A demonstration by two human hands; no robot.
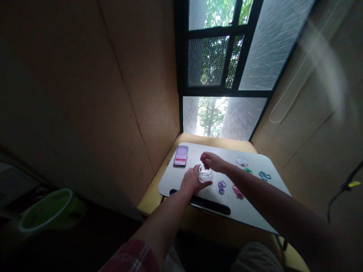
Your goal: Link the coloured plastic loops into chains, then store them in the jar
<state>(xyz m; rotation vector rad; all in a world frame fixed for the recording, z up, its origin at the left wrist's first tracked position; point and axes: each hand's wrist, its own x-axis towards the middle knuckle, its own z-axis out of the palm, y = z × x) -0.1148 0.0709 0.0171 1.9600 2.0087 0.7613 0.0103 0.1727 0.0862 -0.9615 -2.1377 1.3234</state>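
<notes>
A clear round jar (205, 175) stands on the small white folding table (172, 179). My left hand (193, 179) is wrapped round its left and near side, thumb toward me. Right over the jar's mouth is my right hand (211, 161), fingers pinched together and pointing down; whatever they hold, if anything, is too small to make out. To the right lie small sorted groups of hair ties: purple (221, 187), pink (237, 191), green (248, 170) and blue-teal (264, 175). My right forearm passes over the table beside the green and pink groups.
A phone (180, 155) lies at the table's far left. A clear round lid (242, 161) rests at the far right. Along the near edge runs a black slotted strip (210, 204). Windows (212, 113) stand behind, and a green basket (51, 211) sits at lower left.
</notes>
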